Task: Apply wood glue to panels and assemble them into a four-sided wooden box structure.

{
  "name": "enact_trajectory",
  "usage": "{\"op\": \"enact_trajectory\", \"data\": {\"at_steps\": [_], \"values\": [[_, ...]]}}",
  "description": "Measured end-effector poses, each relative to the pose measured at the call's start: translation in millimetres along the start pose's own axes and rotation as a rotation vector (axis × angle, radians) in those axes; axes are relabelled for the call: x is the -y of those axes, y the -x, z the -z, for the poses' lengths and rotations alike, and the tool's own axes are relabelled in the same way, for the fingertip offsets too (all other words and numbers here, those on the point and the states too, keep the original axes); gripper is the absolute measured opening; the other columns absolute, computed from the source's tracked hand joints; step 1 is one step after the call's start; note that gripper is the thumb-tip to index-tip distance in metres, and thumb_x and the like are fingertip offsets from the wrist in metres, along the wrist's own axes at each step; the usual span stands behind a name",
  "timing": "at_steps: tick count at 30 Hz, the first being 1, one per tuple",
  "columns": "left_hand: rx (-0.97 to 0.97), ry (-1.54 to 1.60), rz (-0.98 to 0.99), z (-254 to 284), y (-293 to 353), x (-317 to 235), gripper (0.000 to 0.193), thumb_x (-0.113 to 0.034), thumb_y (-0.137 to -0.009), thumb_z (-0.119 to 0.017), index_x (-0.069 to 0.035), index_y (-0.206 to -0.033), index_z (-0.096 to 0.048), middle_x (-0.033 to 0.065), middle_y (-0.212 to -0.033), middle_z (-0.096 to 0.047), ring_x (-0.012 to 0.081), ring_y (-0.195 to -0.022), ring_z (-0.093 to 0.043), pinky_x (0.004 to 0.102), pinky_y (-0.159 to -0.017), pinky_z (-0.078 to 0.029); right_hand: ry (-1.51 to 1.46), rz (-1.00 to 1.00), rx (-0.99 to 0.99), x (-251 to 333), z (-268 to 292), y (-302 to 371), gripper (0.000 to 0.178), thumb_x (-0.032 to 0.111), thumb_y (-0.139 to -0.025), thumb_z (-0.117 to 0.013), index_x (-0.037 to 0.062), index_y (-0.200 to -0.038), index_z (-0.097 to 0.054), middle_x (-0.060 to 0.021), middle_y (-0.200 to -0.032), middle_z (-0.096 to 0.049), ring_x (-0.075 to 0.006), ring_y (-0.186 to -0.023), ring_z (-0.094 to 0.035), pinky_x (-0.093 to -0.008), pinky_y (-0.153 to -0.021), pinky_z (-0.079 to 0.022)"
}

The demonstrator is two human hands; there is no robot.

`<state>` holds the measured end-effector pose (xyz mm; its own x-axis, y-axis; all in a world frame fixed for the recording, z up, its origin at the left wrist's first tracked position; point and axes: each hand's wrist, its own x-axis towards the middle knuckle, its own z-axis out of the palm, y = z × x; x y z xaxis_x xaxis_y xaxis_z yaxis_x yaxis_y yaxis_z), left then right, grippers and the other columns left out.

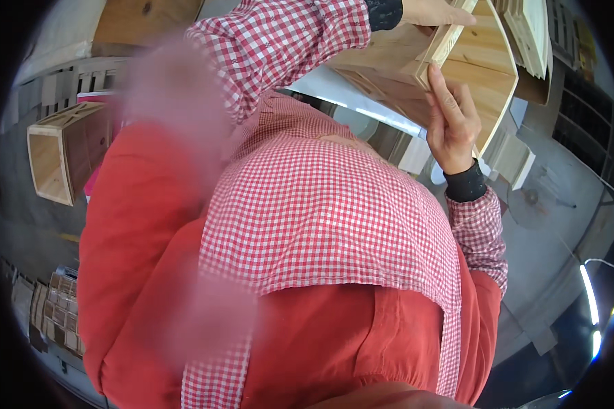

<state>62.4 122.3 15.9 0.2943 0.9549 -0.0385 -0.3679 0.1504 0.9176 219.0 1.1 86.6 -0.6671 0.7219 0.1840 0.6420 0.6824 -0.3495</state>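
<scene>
At the upper right, both hands are on a light wooden piece with a narrow, pale edge. My left hand reaches across from the left in a checked sleeve and grips its upper end, though part of this hand is cut off by the frame's top. Lower down, my right hand pinches the near corner, its index finger stretched along the edge. A wide, smooth wooden board stands just beyond the right fingers; whether it joins the held piece, I cannot tell.
Several wooden boards are stacked at the top right. An open wooden box is at the left. Small wooden pieces are piled at the lower left. More pale boards stand right of my right hand, above the grey floor.
</scene>
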Motion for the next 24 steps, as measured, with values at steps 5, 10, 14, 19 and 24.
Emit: {"op": "enact_trajectory", "data": {"at_steps": [5,10,14,19,24], "values": [[-0.03,0.048,0.102,13,11,7,0.051,-0.03,-0.085,-0.069,-0.001,-0.121,-0.047,0.0115,-0.098,-0.06,0.0178,-0.092,-0.06,0.0371,-0.075,-0.052,-0.019,0.067,-0.038,-5,0,4,0.045,-0.004,-0.082,-0.063,0.0101,-0.125,-0.061,-0.0084,-0.076,-0.052,-0.0191,-0.064,-0.051,-0.0279,-0.059,-0.045],[-0.447,0.052,0.215,89,45,142,0.013,-0.013,-0.083,-0.062,-0.004,-0.092,-0.061,0.0048,-0.09,-0.063,0.0174,-0.085,-0.062,0.0368,-0.07,-0.051,-0.026,0.158,-0.132,-18,-8,-2,0.041,-0.003,-0.087,-0.059,0.0099,-0.126,-0.06,-0.0074,-0.075,-0.049,-0.0166,-0.062,-0.048,-0.0248,-0.058,-0.043],[0.052,-1.414,0.026,112,116,277,0.017,-0.007,-0.083,-0.051,-0.002,-0.094,-0.062,0.0096,-0.089,-0.063,0.0194,-0.083,-0.061,0.0331,-0.07,-0.049,-0.07,0.214,-0.169,-15,-8,-6,0.04,-0.002,-0.087,-0.06,0.0096,-0.125,-0.061,-0.008,-0.075,-0.05,-0.0166,-0.062,-0.049,-0.0248,-0.058,-0.042],[-0.539,-0.68,0.338,40,118,285,0.028,-0.004,-0.075,-0.047,-0.001,-0.095,-0.065,0.0207,-0.086,-0.065,0.0318,-0.076,-0.063,0.0389,-0.068,-0.05,-0.081,0.172,-0.151,-17,-7,-5,0.039,0.001,-0.084,-0.062,0.0117,-0.122,-0.063,-0.0091,-0.075,-0.053,-0.0236,-0.066,-0.054,-0.0335,-0.062,-0.046],[-0.302,-1.053,0.231,64,122,329,0.028,-0.021,-0.079,-0.051,0.002,-0.078,-0.067,0.0254,-0.08,-0.064,0.0379,-0.074,-0.063,0.0473,-0.072,-0.049,-0.142,0.195,-0.06,-20,10,0,0.031,0.002,-0.093,-0.052,0.0025,-0.123,-0.06,-0.0128,-0.099,-0.065,-0.0208,-0.087,-0.062,-0.0282,-0.08,-0.048]]}}
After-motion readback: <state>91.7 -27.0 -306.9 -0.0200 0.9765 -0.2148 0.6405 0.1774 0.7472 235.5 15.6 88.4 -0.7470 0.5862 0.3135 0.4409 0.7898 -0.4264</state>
